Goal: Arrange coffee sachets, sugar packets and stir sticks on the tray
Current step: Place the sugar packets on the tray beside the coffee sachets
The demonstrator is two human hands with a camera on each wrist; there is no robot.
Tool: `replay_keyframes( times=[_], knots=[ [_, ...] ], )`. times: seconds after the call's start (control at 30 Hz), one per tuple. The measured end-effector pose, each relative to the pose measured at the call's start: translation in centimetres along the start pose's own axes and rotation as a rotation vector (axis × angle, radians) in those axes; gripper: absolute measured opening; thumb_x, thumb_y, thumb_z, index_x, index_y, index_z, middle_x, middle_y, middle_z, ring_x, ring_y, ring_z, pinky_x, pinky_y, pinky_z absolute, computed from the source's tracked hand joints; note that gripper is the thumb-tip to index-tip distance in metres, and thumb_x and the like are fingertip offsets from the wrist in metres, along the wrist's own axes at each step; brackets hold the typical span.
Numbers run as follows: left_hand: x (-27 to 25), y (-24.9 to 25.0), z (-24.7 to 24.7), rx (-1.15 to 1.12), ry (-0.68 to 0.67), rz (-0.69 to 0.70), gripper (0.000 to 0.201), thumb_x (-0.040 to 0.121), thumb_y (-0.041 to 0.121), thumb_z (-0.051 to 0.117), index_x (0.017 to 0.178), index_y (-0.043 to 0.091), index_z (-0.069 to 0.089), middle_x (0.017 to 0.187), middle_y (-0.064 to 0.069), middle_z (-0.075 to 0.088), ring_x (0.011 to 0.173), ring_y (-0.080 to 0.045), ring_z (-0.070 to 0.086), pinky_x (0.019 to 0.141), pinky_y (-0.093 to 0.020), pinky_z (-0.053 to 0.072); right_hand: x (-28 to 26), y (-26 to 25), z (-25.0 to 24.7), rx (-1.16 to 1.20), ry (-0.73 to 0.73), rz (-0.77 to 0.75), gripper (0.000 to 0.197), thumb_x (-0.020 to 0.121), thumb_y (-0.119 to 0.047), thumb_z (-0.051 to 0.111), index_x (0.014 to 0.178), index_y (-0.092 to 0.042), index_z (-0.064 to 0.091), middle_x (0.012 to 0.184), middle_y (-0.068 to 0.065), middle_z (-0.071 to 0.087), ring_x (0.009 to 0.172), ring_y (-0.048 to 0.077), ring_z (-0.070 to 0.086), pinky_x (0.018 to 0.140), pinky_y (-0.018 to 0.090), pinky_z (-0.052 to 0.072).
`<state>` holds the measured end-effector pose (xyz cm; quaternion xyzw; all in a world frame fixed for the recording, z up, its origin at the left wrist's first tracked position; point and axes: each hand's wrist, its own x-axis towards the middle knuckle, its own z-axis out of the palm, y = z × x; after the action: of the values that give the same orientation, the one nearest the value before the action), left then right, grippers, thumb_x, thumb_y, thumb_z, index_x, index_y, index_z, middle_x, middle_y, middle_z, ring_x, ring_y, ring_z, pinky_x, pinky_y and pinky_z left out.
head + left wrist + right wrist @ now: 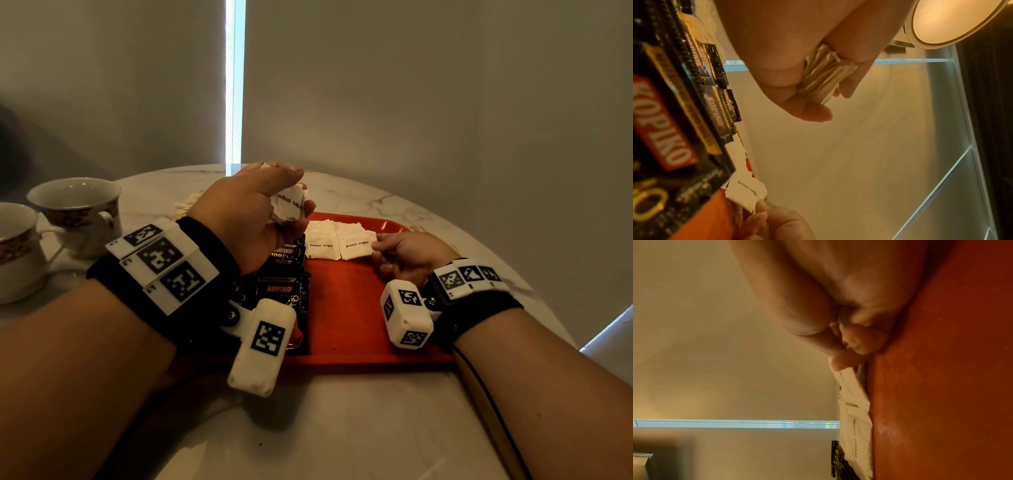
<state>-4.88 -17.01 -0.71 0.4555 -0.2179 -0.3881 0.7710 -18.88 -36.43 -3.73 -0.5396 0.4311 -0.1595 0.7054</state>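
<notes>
While sugar packets are being laid out, the task stands about half done.
Coffee sachets (286, 274) are already fanned along the left edge of the red tray (346, 329); a sugar packet (356, 244) is pinched at its edge by the right hand (407, 255) beside another (320, 244), a bundle of packets (289, 204) is clasped in the left hand (253, 212), and stir sticks (186, 205) remain on the worktop (342, 428) near the cups (77, 212).

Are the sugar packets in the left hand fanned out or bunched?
Bunched: the left hand grips the sugar packets stacked face to face.
</notes>
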Motion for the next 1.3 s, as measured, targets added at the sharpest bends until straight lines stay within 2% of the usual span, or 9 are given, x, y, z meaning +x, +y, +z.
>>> replay_keyframes(
  times=[0.2, 0.33, 0.47, 0.57, 0.7, 0.93, 1.03, 1.17, 1.3],
  knots=[
    [0.0, -0.1, 0.0, -0.025, 0.016, -0.015, 0.030, 0.093, 0.022, 0.068, 0.117, 0.014, 0.053, 0.111, -0.016, 0.057, 0.085, -0.026, 0.066, 0.051, -0.026, 0.053, -0.5, 0.0, 0.4, -0.013, 0.033, -0.012, 0.018, 0.103, 0.000, 0.046, 0.105, -0.009, 0.062, 0.068, 0.008, 0.072, 0.060, 0.009, 0.059, 0.043, 0.014, 0.047],
    [-0.1, 0.0, 0.1, -0.074, 0.004, -0.054, 0.034, 0.092, 0.023, 0.069, 0.119, 0.010, 0.052, 0.114, -0.019, 0.054, 0.088, -0.027, 0.065, 0.053, -0.026, 0.054, -0.7, 0.2, 0.6, 0.013, 0.066, -0.047, 0.014, 0.102, 0.001, 0.047, 0.099, -0.008, 0.057, 0.082, 0.012, 0.065, 0.063, 0.011, 0.060, 0.047, 0.017, 0.051],
    [-0.4, 0.0, 0.2, -0.094, -0.018, -0.046, 0.023, 0.096, 0.013, 0.055, 0.118, 0.006, 0.052, 0.112, -0.020, 0.053, 0.092, -0.029, 0.063, 0.059, -0.026, 0.057, -0.4, 0.2, 0.4, -0.008, 0.086, -0.057, 0.017, 0.101, -0.003, 0.050, 0.114, -0.005, 0.062, 0.078, 0.012, 0.071, 0.053, 0.009, 0.064, 0.044, 0.016, 0.047],
    [-0.6, 0.2, 0.2, -0.108, -0.046, -0.044, 0.018, 0.093, 0.008, 0.046, 0.107, 0.007, 0.058, 0.118, -0.023, 0.053, 0.098, -0.031, 0.062, 0.060, -0.028, 0.057, -0.3, 0.3, 0.1, -0.050, 0.094, -0.052, 0.021, 0.101, -0.007, 0.053, 0.118, -0.002, 0.064, 0.075, 0.009, 0.073, 0.052, 0.008, 0.061, 0.042, 0.015, 0.041],
    [-0.8, 0.4, 0.2, -0.116, -0.053, -0.047, 0.026, 0.091, 0.006, 0.038, 0.107, 0.008, 0.059, 0.124, -0.025, 0.053, 0.098, -0.033, 0.063, 0.063, -0.029, 0.059, -0.2, 0.4, 0.1, -0.073, 0.116, -0.062, 0.023, 0.101, -0.010, 0.055, 0.120, 0.000, 0.064, 0.091, 0.011, 0.073, 0.054, 0.008, 0.059, 0.041, 0.016, 0.040],
    [-0.6, 0.4, 0.1, -0.094, -0.064, -0.044, 0.026, 0.095, 0.003, 0.038, 0.109, 0.010, 0.058, 0.119, -0.026, 0.057, 0.098, -0.036, 0.069, 0.066, -0.033, 0.062, 0.2, 0.5, 0.0, -0.087, 0.151, -0.079, 0.024, 0.098, -0.014, 0.060, 0.118, -0.002, 0.063, 0.109, 0.014, 0.073, 0.060, 0.012, 0.057, 0.042, 0.019, 0.040],
    [-0.4, 0.3, -0.1, -0.059, -0.077, -0.037, 0.025, 0.097, 0.005, 0.040, 0.112, 0.012, 0.059, 0.118, -0.025, 0.061, 0.100, -0.038, 0.070, 0.076, -0.041, 0.062, 0.4, 0.5, 0.0, -0.090, 0.152, -0.084, 0.019, 0.097, -0.016, 0.061, 0.112, -0.004, 0.065, 0.098, 0.011, 0.073, 0.059, 0.012, 0.057, 0.042, 0.019, 0.039],
    [-0.2, 0.2, -0.2, 0.010, -0.074, -0.033, 0.019, 0.097, 0.009, 0.045, 0.107, 0.015, 0.061, 0.112, -0.018, 0.065, 0.094, -0.036, 0.067, 0.068, -0.040, 0.060, 0.5, 0.6, 0.0, -0.076, 0.166, -0.100, 0.015, 0.097, -0.017, 0.063, 0.107, -0.007, 0.065, 0.082, 0.005, 0.063, 0.059, 0.013, 0.056, 0.043, 0.020, 0.040],
    [-0.1, 0.2, -0.1, -0.004, -0.056, -0.035, 0.034, 0.096, 0.009, 0.047, 0.128, 0.005, 0.059, 0.123, -0.022, 0.067, 0.092, -0.034, 0.067, 0.059, -0.032, 0.059, 0.9, 0.7, -0.2, -0.054, 0.173, -0.125, 0.021, 0.095, -0.019, 0.064, 0.111, -0.006, 0.064, 0.087, 0.006, 0.061, 0.060, 0.013, 0.056, 0.042, 0.020, 0.040]
  ],
)
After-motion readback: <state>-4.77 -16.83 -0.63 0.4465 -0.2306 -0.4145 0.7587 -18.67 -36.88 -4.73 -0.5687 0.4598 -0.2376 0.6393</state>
